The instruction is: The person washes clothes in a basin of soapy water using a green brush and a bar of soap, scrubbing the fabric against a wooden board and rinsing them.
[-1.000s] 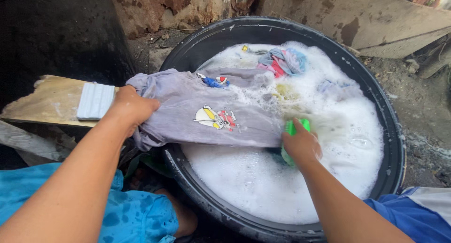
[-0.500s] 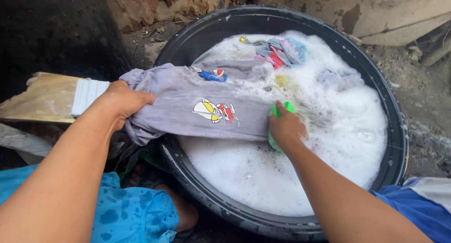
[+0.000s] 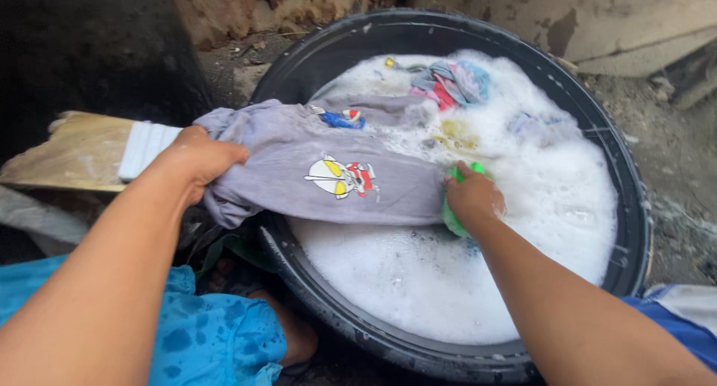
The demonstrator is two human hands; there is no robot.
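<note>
Bare dirt ground (image 3: pixel 672 162) w/ small stones carries a big black tub (image 3: pixel 635 229) of suds. Beside the tub, left, a wooden board (image 3: pixel 75 154) lies flat, & a grey slab (image 3: pixel 597 20) rests at the back

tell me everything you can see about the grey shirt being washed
The grey shirt is a wet, soft cloth garment, pale lilac-grey, with a small cartoon print in white, yellow and red near its middle. It lies stretched across the left rim of the black basin, one end bunched outside it under the left hand, the other reaching the suds. There the right hand presses a green brush against it. Its upper edge has blue and red trim.
</note>
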